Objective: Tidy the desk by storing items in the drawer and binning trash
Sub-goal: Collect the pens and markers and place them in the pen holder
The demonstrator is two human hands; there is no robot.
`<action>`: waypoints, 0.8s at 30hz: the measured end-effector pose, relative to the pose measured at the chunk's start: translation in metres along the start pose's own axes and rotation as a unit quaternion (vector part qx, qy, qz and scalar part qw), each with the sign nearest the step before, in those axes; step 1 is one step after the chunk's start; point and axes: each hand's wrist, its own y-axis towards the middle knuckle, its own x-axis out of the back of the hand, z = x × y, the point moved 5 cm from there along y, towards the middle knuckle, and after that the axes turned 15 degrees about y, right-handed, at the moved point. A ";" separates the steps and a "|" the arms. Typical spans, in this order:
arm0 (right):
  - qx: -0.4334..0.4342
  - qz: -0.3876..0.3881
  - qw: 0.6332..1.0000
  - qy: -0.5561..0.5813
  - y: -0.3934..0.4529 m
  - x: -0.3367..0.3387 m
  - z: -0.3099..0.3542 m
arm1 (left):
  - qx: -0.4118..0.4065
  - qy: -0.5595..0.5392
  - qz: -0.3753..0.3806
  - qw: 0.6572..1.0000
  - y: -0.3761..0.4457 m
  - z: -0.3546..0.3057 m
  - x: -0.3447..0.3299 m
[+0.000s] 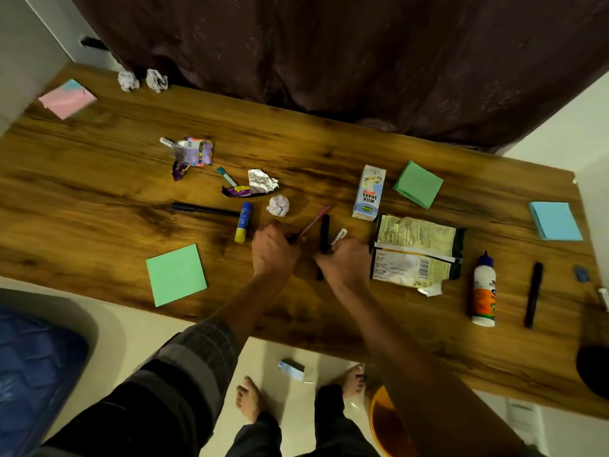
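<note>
Both hands work at the middle of the wooden desk [99, 179]. My left hand [273, 250] grips a pink pen [314, 221] that sticks out up and to the right. My right hand [346, 262] is curled round a black marker [325, 232] and a white-labelled pen [339, 236]. A crumpled paper ball [278, 206] lies just beyond the hands. A glue stick [244, 222] and a black pen [204, 209] lie to the left. A milkshake carton [369, 192] and a torn snack packet [415, 252] lie to the right.
Sticky-note pads lie around: green [176, 275], green [418, 183], blue [555, 221], pink [67, 97]. Foil wrappers [192, 153], [260, 184] and two paper balls [141, 80] sit farther back. A glue bottle [483, 291] and black marker [533, 295] lie right. An orange bin [382, 420] stands below the desk.
</note>
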 end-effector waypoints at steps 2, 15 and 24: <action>0.008 0.007 1.000 0.014 -0.002 0.002 -0.004 | 0.015 -0.025 -0.005 1.000 -0.001 0.003 -0.003; -0.001 0.007 0.977 0.213 -0.050 0.102 -0.013 | 0.028 -0.335 0.131 0.933 -0.048 -0.021 0.026; -0.009 -0.117 0.936 0.332 -0.096 0.218 -0.033 | 0.022 -0.470 0.247 0.847 -0.095 -0.102 0.051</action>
